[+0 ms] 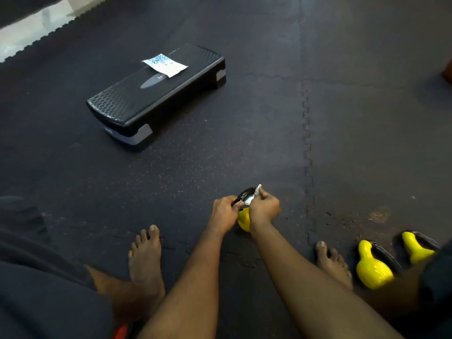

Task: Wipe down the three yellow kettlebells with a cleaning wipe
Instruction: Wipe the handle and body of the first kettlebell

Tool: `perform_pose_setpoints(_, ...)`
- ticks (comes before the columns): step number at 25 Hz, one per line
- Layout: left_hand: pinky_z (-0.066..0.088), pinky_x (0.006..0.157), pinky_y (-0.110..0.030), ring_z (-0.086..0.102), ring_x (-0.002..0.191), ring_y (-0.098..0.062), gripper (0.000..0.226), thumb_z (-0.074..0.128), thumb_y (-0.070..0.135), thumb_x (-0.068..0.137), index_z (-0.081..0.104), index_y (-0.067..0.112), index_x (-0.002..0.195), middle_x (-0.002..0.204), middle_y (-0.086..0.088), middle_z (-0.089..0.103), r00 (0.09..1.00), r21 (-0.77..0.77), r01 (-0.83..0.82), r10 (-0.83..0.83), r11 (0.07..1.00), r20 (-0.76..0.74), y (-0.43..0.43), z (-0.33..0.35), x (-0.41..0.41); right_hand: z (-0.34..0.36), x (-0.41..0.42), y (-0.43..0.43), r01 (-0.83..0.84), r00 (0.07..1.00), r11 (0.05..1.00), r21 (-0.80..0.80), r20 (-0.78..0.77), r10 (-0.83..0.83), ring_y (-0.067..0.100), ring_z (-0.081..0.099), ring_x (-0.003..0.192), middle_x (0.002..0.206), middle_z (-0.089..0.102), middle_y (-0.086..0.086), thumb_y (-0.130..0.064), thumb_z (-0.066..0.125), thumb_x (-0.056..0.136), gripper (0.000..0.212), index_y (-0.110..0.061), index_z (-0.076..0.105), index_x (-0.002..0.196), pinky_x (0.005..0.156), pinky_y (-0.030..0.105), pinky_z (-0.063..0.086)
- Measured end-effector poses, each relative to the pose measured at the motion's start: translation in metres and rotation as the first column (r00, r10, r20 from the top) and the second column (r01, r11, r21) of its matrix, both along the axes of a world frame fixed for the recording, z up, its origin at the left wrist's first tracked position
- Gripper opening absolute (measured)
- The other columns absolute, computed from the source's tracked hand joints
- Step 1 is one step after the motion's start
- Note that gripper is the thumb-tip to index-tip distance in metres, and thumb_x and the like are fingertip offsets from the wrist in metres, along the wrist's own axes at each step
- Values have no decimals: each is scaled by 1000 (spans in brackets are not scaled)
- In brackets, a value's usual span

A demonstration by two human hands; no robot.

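The first kettlebell (pixel 244 221) is directly under the two hands, on the floor (pixel 244 148) between the person's feet; its long axis runs away from the person, with the yellow body on the near side, below the wrists, and the black handle (pixel 245 192) rising on the far side, just beyond the fingers. The left hand (pixel 223 211) is curled around the left end of this handle and seems to keep it steady; the right hand (pixel 264 207) pinches the cleaning wipe (pixel 252 197) against the right part of the handle. I judge that the handle is being wiped now, and that the yellow body, hidden mostly by the hands, may need the wipe next; for this the right hand must come back toward the person along the same axis. The second kettlebell (pixel 373 267) and the third kettlebell (pixel 417 250) lie well apart to the right of the hands and nearer to the person, so the right hand is the closer one to them. Far ahead and to the left of the hands a packet (pixel 165 64) rests on a step platform (pixel 156 96).
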State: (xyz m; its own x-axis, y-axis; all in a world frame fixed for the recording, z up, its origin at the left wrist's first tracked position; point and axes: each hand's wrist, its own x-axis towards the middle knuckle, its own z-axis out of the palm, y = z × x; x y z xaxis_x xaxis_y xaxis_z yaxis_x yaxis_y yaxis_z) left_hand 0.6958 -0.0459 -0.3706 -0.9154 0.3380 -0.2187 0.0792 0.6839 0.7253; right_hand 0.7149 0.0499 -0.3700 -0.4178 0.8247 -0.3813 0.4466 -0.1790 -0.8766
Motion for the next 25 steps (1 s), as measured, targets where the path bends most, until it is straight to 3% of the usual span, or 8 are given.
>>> perform_pose_setpoints(4, 37, 66, -26, 63, 83, -24, 22, 55, 24, 95, 72, 10, 96, 87, -10, 71, 1000, -28, -8, 8, 1000, -15, -3, -1, 0, 9, -9, -2, 150, 987, 935, -322, -1, -158, 24, 65, 85, 110, 69, 11, -2, 56, 92, 22, -4, 68, 110, 60, 23, 51)
perform_pose_setpoints(7, 34, 65, -25, 63, 86, -26, 22, 54, 24, 95, 71, 10, 95, 89, -11, 72, 999, -54, -6, 4, 999, -41, -2, -1, 1, 18, -14, 7, 217, 973, 855, -472, 29, -231, 25, 62, 76, 103, 66, 15, 4, 54, 88, 24, -1, 67, 108, 58, 28, 50)
perform_pose_setpoints(10, 41, 73, -32, 63, 90, -30, 23, 54, 23, 95, 71, 9, 98, 93, -14, 72, 998, -63, -45, 42, 997, -49, -5, -4, 0, 21, -12, 7, 186, 974, 789, -585, 1, -228, 20, 56, 57, 89, 63, 13, 10, 55, 84, 17, -1, 66, 94, 38, 18, 42)
perform_pose_setpoints(12, 43, 74, -33, 63, 91, -31, 23, 54, 22, 95, 71, 9, 100, 94, -15, 72, 997, -69, -55, 52, 996, -51, -11, -7, -3, 18, -10, 3, 133, 982, 793, -595, -26, -185, 19, 56, 54, 81, 65, 12, 8, 58, 84, 12, 1, 67, 89, 36, 17, 41)
perform_pose_setpoints(16, 42, 72, -33, 63, 88, -31, 22, 54, 21, 95, 71, 8, 98, 90, -15, 72, 998, -66, -27, 23, 997, -52, -6, -5, -3, 9, -15, 5, 158, 973, 815, -558, -52, -225, 26, 63, 71, 90, 68, 16, 4, 57, 85, 15, -1, 68, 94, 40, 22, 50)
perform_pose_setpoints(18, 43, 73, -33, 63, 89, -31, 22, 54, 22, 95, 71, 9, 99, 91, -15, 72, 998, -62, -37, 33, 997, -59, -7, -7, -2, 8, -12, 2, 136, 970, 790, -598, -83, -230, 29, 65, 71, 86, 69, 17, 3, 59, 82, 11, -5, 67, 82, 54, 38, 60)
perform_pose_setpoints(21, 44, 73, -31, 64, 89, -29, 22, 54, 22, 95, 71, 10, 101, 93, -14, 72, 998, -63, -49, 46, 997, -52, -13, -10, -2, 3, -8, 0, 68, 977, 781, -620, -116, -177, 32, 65, 67, 82, 69, 23, 4, 61, 81, 10, -4, 65, 78, 66, 55, 59)
perform_pose_setpoints(25, 38, 68, -29, 63, 82, -28, 21, 56, 24, 94, 71, 10, 95, 87, -13, 72, 996, -48, -44, 40, 998, -79, -9, -10, 2, 4, -8, 6, 115, 963, 772, -626, -121, -241, 31, 66, 68, 89, 69, 23, 7, 54, 81, 16, -3, 64, 90, 49, 38, 57)
